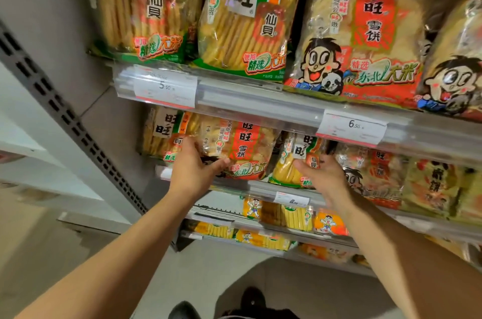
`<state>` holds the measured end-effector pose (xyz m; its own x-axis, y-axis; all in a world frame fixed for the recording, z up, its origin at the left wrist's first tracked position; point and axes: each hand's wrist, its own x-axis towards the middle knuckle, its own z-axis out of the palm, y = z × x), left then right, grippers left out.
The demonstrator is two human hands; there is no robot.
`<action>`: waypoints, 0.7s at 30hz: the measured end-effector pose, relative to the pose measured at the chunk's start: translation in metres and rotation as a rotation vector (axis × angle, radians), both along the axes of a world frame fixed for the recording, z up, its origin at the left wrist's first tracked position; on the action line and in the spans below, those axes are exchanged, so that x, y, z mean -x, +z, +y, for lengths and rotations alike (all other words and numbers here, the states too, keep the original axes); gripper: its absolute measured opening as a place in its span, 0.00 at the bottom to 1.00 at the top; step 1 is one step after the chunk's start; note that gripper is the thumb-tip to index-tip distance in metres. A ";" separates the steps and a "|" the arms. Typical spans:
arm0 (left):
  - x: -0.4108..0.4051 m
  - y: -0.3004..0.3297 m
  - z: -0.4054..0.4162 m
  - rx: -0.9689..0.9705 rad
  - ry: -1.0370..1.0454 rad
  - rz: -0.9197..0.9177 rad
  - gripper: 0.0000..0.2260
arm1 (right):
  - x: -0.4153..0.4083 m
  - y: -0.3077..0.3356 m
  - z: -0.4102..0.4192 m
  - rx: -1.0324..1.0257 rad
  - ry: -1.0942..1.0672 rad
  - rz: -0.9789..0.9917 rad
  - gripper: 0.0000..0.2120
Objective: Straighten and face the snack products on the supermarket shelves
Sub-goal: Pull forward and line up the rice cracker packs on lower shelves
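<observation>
Dark shoes (pixel 182 311) show at the bottom edge, nearest of all, on the pale floor below the two bare forearms that reach up to the middle shelf (pixel 260 185). Far left, a grey perforated upright (pixel 65 115) closes the bay, and beside it on that shelf stands a green-labelled rice-cracker bag (pixel 159 133), upright and facing out. Next comes the left hand (pixel 193 164), fingers curled round the left edge of a red-labelled bag (pixel 245 149) with the thumb lying across its front; the bag leans a little and seems to sit forward of its neighbours, so the grip looks meant to turn or draw it square with the shelf lip. Right of it a smaller green bag (pixel 294 162) tilts to one side, and the right hand (pixel 323 175) meets its lower right corner, fingers loosely spread and thumb extended, pressing or steadying rather than clasping, as far as can be told. Further right, more red bags (pixel 375 172) stand in a loose row, some slumped. Above, the top shelf (pixel 260 99) carries large green bags (pixel 242 18) to the left and large red bags (pixel 365 31) to the right, behind clear rails with price tags (pixel 164 87). Below, smaller yellow packets (pixel 287 214) fill the lower shelves. Judging by the leaning packs, the middle row is only partly faced.
</observation>
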<state>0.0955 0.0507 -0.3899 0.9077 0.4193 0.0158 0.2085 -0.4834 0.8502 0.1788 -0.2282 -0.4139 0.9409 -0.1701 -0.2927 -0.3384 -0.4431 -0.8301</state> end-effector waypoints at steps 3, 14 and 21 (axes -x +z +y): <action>0.004 0.006 -0.003 -0.033 0.021 -0.033 0.25 | -0.004 0.000 -0.003 -0.046 -0.006 0.030 0.43; 0.081 -0.025 0.017 0.130 0.183 0.029 0.22 | 0.005 0.010 0.017 -0.200 0.116 -0.080 0.24; 0.135 -0.055 0.059 0.203 0.361 0.058 0.22 | 0.018 0.010 0.079 -0.349 0.131 -0.102 0.17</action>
<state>-0.0391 0.1097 -0.4450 0.6985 0.7005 -0.1464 0.3839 -0.1942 0.9027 0.1607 -0.1488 -0.4037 0.9754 0.0469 -0.2153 -0.2052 -0.1624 -0.9652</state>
